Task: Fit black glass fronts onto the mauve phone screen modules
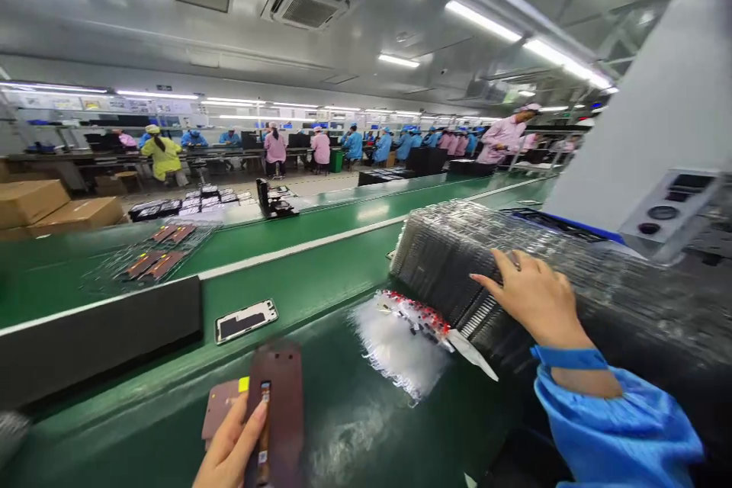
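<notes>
My left hand grips a brown flat panel with a narrow ribbon strip along its face; thumb and finger are closed on it. Just behind it is a second brown piece with a yellow tab; whether the same hand holds this too, I cannot tell. My right hand, in a blue sleeve, has thumb and fingers spread at the near side of a tall stack of clear plastic trays. Whether the fingertips touch the trays is not clear. Beside the stack lies a pile of clear film pieces with red tabs.
A green conveyor carries a phone-shaped frame and a clear tray of brown panels. A long black box stands at left. Cardboard boxes are farther left. Several people in coloured coats sit at far benches; one person in pink stands.
</notes>
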`<state>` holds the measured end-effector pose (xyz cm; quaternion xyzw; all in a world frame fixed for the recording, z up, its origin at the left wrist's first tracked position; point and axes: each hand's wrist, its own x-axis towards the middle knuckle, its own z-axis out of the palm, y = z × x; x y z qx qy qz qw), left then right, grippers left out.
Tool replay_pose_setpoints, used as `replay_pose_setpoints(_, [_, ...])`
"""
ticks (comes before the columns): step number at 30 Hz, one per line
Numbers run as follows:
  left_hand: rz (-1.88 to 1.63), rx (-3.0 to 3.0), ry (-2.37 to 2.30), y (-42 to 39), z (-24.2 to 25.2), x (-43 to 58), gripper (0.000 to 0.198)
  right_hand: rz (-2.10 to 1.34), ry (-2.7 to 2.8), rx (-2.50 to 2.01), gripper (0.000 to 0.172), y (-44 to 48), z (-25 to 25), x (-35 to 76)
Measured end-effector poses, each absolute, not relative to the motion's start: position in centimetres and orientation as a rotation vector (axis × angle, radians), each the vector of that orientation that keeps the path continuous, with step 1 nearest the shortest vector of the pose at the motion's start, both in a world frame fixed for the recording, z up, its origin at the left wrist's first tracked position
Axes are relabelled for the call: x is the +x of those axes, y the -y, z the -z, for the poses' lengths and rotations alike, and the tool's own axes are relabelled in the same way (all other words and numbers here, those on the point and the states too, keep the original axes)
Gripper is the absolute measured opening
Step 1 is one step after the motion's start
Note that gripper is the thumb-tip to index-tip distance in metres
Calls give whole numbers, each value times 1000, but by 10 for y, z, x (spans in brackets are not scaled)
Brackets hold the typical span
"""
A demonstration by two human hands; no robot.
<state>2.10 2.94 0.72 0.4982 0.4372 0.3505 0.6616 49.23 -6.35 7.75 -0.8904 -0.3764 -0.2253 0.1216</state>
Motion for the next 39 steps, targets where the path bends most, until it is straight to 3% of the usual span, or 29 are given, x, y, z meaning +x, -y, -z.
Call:
replay_pose_setpoints(1, [-799, 1092, -963, -27, -8, 27, 51, 612, 1209, -2400, 62, 57, -69, 469])
replay_pose_setpoints(4, [-754, 1053, -839, -19, -12, 42, 51, -161, 1473, -1853, 54, 37, -40, 383])
replay_pose_setpoints(8, [-722, 1081, -784, -10, -15, 46, 47, -746, 1458, -1412, 38, 15, -7, 279])
replay_pose_setpoints(15, [-758, 1131, -875, -3, -2, 28, 59, -647, 1310, -1283, 28, -2, 10, 223])
replay_pose_setpoints(21, [-828, 1248, -955, 3, 9, 23, 50, -607, 1268, -1234, 22, -7, 18, 212])
replay_pose_setpoints(24, [-853, 1207, -1025, 5, 16, 24, 54, -261, 1372, -1177, 15, 1, 21, 199])
replay_pose_setpoints(27, [-861, 1162, -1075, 0, 22, 23, 57, -3, 1596, -1007, 22, 17, 14, 186])
replay_pose_setpoints(34, [-759, 1236, -991, -1, 22, 23, 55, -566, 1462, -1129, 10, 12, -2, 189])
replay_pose_setpoints(39, [-685, 1255, -956, 11, 29, 22, 59, -722, 1450, -1275, 10, -14, 9, 202])
